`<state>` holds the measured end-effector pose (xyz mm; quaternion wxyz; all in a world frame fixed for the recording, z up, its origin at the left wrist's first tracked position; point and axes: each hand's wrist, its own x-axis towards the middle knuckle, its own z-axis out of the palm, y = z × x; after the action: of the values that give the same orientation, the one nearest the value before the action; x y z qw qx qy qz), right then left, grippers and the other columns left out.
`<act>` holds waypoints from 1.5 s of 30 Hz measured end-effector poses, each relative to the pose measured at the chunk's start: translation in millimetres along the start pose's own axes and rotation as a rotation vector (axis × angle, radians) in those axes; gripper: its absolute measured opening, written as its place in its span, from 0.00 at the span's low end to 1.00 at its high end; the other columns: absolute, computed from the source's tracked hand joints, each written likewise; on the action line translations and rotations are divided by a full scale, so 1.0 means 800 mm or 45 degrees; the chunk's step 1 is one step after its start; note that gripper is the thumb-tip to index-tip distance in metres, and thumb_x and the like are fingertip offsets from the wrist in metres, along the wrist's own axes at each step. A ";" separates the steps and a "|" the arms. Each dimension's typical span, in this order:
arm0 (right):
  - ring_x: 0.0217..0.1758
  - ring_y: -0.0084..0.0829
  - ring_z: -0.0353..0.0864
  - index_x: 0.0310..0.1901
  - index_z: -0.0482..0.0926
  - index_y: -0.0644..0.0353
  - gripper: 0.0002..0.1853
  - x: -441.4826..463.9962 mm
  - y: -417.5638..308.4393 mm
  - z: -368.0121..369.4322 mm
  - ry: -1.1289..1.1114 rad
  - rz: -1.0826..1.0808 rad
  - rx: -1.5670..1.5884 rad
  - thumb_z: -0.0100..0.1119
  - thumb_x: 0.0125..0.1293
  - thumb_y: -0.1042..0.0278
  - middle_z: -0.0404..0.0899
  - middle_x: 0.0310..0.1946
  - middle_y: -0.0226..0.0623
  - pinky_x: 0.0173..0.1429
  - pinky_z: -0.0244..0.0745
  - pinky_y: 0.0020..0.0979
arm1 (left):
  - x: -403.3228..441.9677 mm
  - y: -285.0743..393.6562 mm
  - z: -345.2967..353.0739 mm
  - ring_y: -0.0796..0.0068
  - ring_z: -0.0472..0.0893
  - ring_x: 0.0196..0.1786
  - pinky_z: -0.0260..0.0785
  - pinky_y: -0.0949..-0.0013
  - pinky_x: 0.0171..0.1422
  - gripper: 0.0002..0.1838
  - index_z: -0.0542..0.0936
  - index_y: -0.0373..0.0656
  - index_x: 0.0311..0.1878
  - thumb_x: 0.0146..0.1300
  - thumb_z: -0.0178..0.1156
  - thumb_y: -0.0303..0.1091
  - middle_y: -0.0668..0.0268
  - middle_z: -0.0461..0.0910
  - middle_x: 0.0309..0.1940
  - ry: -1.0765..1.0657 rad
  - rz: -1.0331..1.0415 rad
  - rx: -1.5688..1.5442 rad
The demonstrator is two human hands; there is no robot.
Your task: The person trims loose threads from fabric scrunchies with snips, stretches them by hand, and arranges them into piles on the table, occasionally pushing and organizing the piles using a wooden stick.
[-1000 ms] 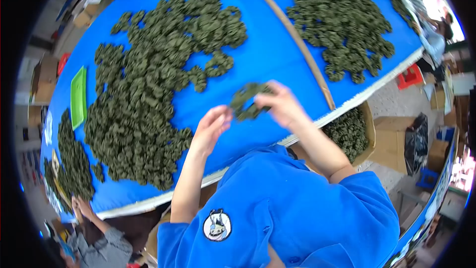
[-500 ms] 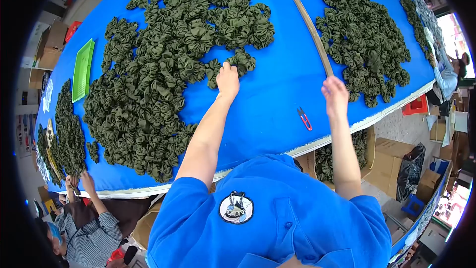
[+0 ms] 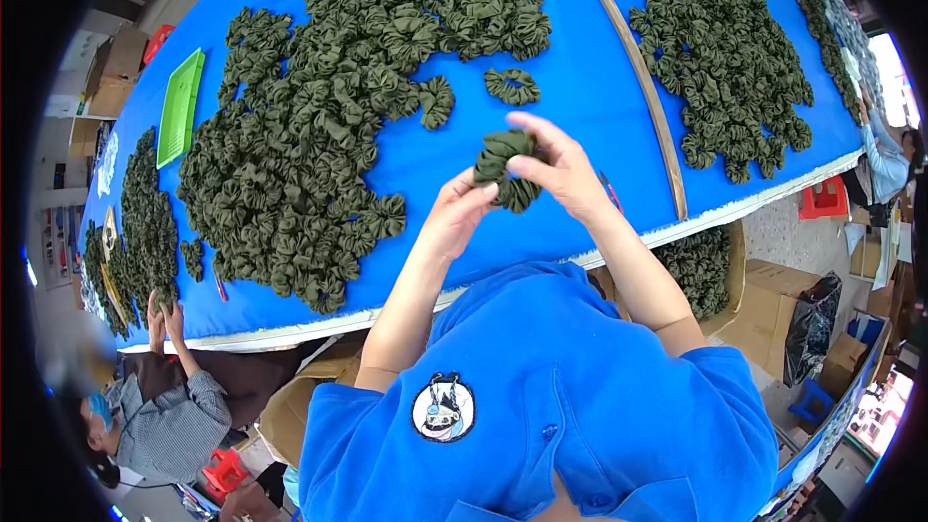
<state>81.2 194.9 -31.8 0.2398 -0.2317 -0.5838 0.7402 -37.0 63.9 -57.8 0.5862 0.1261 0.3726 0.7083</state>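
A dark green scrunchie (image 3: 503, 159) is held up over the blue table in front of me. My left hand (image 3: 458, 217) pinches its left edge between thumb and fingers. On the other side, my right hand (image 3: 563, 172) grips it, the thumb pressed on the fabric and a finger stretched above. Just beyond my hands, a single scrunchie (image 3: 512, 86) lies apart from the big pile of scrunchies (image 3: 300, 135) on the left. Red thread snips (image 3: 611, 193) lie partly hidden behind my right forearm.
A wooden strip (image 3: 638, 68) separates my side from another scrunchie pile (image 3: 725, 58) on the right. A green basket (image 3: 181, 108) stands at the left. Nearby, a co-worker's hands (image 3: 164, 319) touch a smaller pile. Cardboard boxes (image 3: 759, 304) stand below the table edge (image 3: 744, 200).
Both hands have come together, and a scrunchie is now lifted between them. My left hand has left the pile's edge; my right hand has moved left, away from the wooden strip.
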 end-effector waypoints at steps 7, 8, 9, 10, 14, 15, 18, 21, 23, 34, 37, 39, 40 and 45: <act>0.32 0.22 0.73 0.44 0.80 0.62 0.13 -0.038 -0.038 0.031 -0.374 -0.113 -0.640 0.59 0.56 0.78 0.78 0.37 0.31 0.38 0.69 0.23 | -0.059 0.035 0.026 0.77 0.76 0.38 0.68 0.74 0.41 0.17 0.73 0.39 0.53 0.60 0.59 0.28 0.62 0.78 0.37 0.106 0.063 0.304; 0.32 0.22 0.73 0.44 0.79 0.62 0.12 -0.046 -0.043 0.030 -0.431 -0.043 -0.618 0.59 0.56 0.78 0.78 0.36 0.31 0.38 0.69 0.23 | -0.068 0.038 0.023 0.77 0.75 0.37 0.68 0.74 0.40 0.18 0.73 0.40 0.54 0.60 0.59 0.28 0.62 0.78 0.35 0.071 -0.006 0.269; 0.31 0.22 0.73 0.44 0.79 0.62 0.12 -0.052 -0.047 0.027 -0.487 0.027 -0.599 0.59 0.56 0.78 0.78 0.35 0.31 0.37 0.69 0.23 | -0.077 0.041 0.020 0.78 0.75 0.36 0.68 0.74 0.40 0.18 0.72 0.40 0.54 0.61 0.60 0.29 0.63 0.77 0.33 0.034 -0.074 0.233; 0.31 0.22 0.72 0.44 0.79 0.62 0.12 -0.057 -0.053 0.024 -0.545 0.096 -0.582 0.59 0.57 0.78 0.78 0.35 0.31 0.37 0.68 0.22 | -0.082 0.045 0.019 0.78 0.75 0.35 0.68 0.73 0.40 0.18 0.72 0.41 0.55 0.61 0.60 0.29 0.63 0.77 0.32 -0.003 -0.138 0.194; 0.32 0.22 0.73 0.45 0.78 0.62 0.12 -0.073 -0.074 0.005 -0.437 0.178 -0.188 0.59 0.57 0.77 0.78 0.35 0.32 0.38 0.68 0.22 | -0.102 0.068 0.016 0.78 0.75 0.34 0.68 0.74 0.39 0.18 0.71 0.43 0.55 0.63 0.60 0.32 0.67 0.74 0.27 -0.138 0.079 -0.027; 0.33 0.22 0.73 0.45 0.77 0.62 0.12 -0.076 -0.075 0.003 -0.402 0.210 -0.059 0.59 0.58 0.77 0.78 0.35 0.32 0.39 0.68 0.22 | -0.105 0.068 0.016 0.78 0.74 0.33 0.68 0.74 0.39 0.18 0.71 0.44 0.55 0.63 0.60 0.33 0.68 0.73 0.25 -0.180 0.152 -0.106; 0.36 0.21 0.74 0.48 0.76 0.62 0.14 -0.053 -0.056 0.022 -0.103 0.052 0.097 0.60 0.59 0.75 0.79 0.36 0.33 0.42 0.69 0.22 | -0.069 0.060 0.022 0.78 0.74 0.32 0.67 0.75 0.39 0.16 0.71 0.44 0.55 0.66 0.57 0.36 0.70 0.71 0.24 0.119 0.284 -0.249; 0.39 0.22 0.76 0.50 0.75 0.62 0.16 -0.042 -0.026 0.031 0.144 0.231 0.380 0.61 0.60 0.73 0.79 0.39 0.34 0.46 0.69 0.23 | -0.040 0.040 0.034 0.78 0.74 0.31 0.68 0.76 0.40 0.16 0.69 0.44 0.56 0.69 0.53 0.37 0.71 0.71 0.24 0.353 0.423 -0.578; 0.39 0.23 0.76 0.50 0.75 0.62 0.16 -0.050 -0.007 0.050 0.118 0.272 0.471 0.61 0.60 0.71 0.80 0.39 0.34 0.47 0.70 0.24 | -0.030 0.026 0.052 0.77 0.75 0.32 0.69 0.76 0.41 0.16 0.68 0.44 0.57 0.69 0.52 0.37 0.70 0.72 0.25 0.375 0.445 -0.494; 0.41 0.27 0.79 0.44 0.78 0.67 0.13 -0.045 0.014 -0.011 0.366 0.335 0.640 0.62 0.58 0.74 0.81 0.39 0.39 0.48 0.73 0.26 | 0.012 0.007 -0.019 0.72 0.77 0.37 0.71 0.71 0.46 0.20 0.67 0.40 0.58 0.68 0.54 0.39 0.63 0.75 0.37 -0.045 -0.317 -0.263; 0.41 0.30 0.79 0.48 0.75 0.71 0.15 -0.032 0.007 -0.087 0.540 0.179 0.555 0.58 0.59 0.77 0.79 0.39 0.40 0.48 0.76 0.28 | 0.089 -0.013 -0.035 0.69 0.77 0.38 0.71 0.70 0.45 0.25 0.67 0.36 0.58 0.65 0.58 0.43 0.59 0.77 0.39 0.309 -0.214 0.408; 0.40 0.30 0.79 0.48 0.75 0.71 0.14 -0.021 -0.025 -0.156 0.747 0.012 0.349 0.57 0.60 0.77 0.78 0.40 0.41 0.47 0.77 0.28 | 0.143 -0.031 -0.055 0.69 0.77 0.37 0.71 0.71 0.45 0.26 0.68 0.35 0.57 0.63 0.59 0.43 0.59 0.77 0.39 0.414 -0.253 0.516; 0.42 0.29 0.79 0.49 0.75 0.67 0.14 -0.012 -0.038 -0.194 0.988 -0.114 0.228 0.57 0.62 0.73 0.79 0.40 0.39 0.52 0.74 0.28 | 0.179 -0.044 -0.059 0.69 0.77 0.37 0.71 0.71 0.45 0.26 0.68 0.34 0.56 0.61 0.61 0.43 0.58 0.77 0.39 0.523 -0.287 0.624; 0.51 0.31 0.76 0.54 0.71 0.64 0.19 -0.003 -0.065 -0.315 1.166 -0.334 0.297 0.59 0.64 0.65 0.77 0.46 0.41 0.59 0.70 0.34 | 0.321 -0.096 -0.092 0.71 0.78 0.36 0.71 0.72 0.44 0.30 0.72 0.31 0.50 0.51 0.68 0.43 0.58 0.78 0.38 1.080 -0.433 1.148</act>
<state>244.0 393.6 -34.3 0.5875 -0.4297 -0.3558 0.5862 -98.2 275.6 -226.8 0.3814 0.0082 0.8481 0.3678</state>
